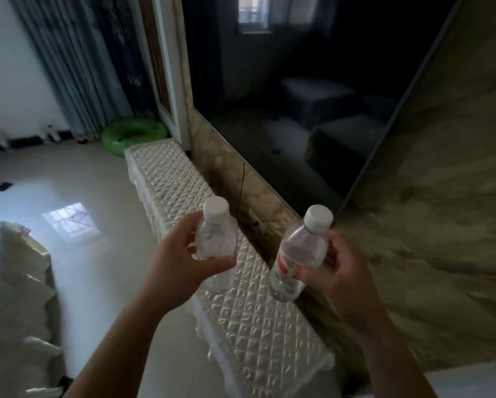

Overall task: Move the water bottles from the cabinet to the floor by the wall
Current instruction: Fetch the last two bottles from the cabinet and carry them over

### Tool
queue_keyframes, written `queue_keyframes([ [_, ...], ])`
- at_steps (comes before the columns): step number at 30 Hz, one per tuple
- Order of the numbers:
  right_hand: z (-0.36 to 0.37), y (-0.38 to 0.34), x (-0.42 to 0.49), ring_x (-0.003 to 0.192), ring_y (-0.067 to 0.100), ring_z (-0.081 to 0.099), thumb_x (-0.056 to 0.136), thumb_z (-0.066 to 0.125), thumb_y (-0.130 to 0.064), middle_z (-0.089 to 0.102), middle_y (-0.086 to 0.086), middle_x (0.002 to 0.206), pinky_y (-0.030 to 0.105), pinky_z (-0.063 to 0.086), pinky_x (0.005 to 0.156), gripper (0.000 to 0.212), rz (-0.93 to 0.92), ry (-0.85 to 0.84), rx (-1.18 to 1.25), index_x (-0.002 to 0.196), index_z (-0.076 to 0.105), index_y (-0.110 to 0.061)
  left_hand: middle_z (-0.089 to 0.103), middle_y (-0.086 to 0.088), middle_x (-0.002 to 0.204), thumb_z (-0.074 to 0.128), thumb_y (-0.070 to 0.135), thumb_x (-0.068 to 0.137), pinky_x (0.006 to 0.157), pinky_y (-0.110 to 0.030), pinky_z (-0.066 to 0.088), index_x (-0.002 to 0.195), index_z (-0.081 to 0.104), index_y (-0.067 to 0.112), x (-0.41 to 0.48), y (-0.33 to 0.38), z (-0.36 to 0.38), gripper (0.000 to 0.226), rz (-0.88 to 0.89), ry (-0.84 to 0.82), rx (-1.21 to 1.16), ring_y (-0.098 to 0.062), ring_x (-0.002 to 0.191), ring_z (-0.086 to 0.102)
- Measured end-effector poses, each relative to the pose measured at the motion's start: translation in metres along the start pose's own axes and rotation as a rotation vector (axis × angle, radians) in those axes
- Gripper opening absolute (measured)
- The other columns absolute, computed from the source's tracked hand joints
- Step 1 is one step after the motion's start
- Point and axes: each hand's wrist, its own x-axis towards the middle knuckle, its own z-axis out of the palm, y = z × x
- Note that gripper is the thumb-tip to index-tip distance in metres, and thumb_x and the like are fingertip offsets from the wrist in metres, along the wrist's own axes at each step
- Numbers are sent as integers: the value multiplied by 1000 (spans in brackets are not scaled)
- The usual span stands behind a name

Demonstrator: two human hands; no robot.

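Note:
My left hand [174,264] grips a clear plastic water bottle with a white cap [216,225], held upright above the front edge of the cabinet. My right hand [337,271] grips a second clear bottle [302,248] with a white cap and a red and white label, tilted a little to the right. Both bottles hang over the long low cabinet [246,320], which is covered with a white quilted cloth and runs along the wall. Several small bottles [51,132] stand, blurred, on the floor by the far white wall.
A large dark television [298,104] hangs on the marble wall right of the cabinet. A green inflatable ring [132,136] lies on the floor beyond the cabinet's far end, near grey curtains. Glossy pale tile floor [83,196] spreads left. A cloth-covered piece of furniture [17,282] stands at lower left.

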Motion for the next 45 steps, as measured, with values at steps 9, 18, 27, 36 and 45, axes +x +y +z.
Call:
queue_keyframes([
  [9, -25, -16, 7, 95, 0, 68, 61, 88, -13, 72, -17, 102, 19, 54, 73, 61, -52, -152, 43, 111, 60, -34, 67, 14, 109, 89, 33, 59, 69, -13, 55, 123, 53, 34, -26, 31, 15, 74, -24, 111, 38, 0, 97, 66],
  [18, 14, -21, 6, 101, 10, 68, 51, 87, -40, 71, -10, 109, 36, 55, 87, 69, -61, -299, 17, 115, 60, -35, 68, 18, 107, 92, 34, 56, 73, -16, 56, 123, 53, 34, -70, 19, -16, 77, -80, 308, 73, 2, 95, 67],
  [27, 129, -43, 3, 99, 12, 69, 52, 84, -36, 72, -4, 107, 30, 56, 81, 67, -96, -401, 18, 114, 61, -27, 69, 9, 106, 94, 27, 53, 78, -28, 60, 122, 55, 28, -97, -28, -114, 79, -129, 447, 2, -5, 94, 69],
  [36, 288, -70, 6, 97, 16, 71, 52, 93, -33, 74, -2, 104, 46, 58, 86, 62, -104, -392, 35, 108, 66, -28, 71, 5, 104, 94, 20, 56, 69, -14, 55, 122, 57, 23, -111, -76, -250, 76, -150, 539, 46, -1, 89, 69],
  [45, 386, -87, 32, 97, 15, 71, 56, 92, -31, 73, -3, 105, 45, 58, 86, 61, -114, -424, 2, 110, 64, -28, 70, 5, 108, 93, 23, 59, 74, -16, 56, 124, 56, 25, -103, -110, -341, 75, -167, 595, 50, -4, 91, 70],
])
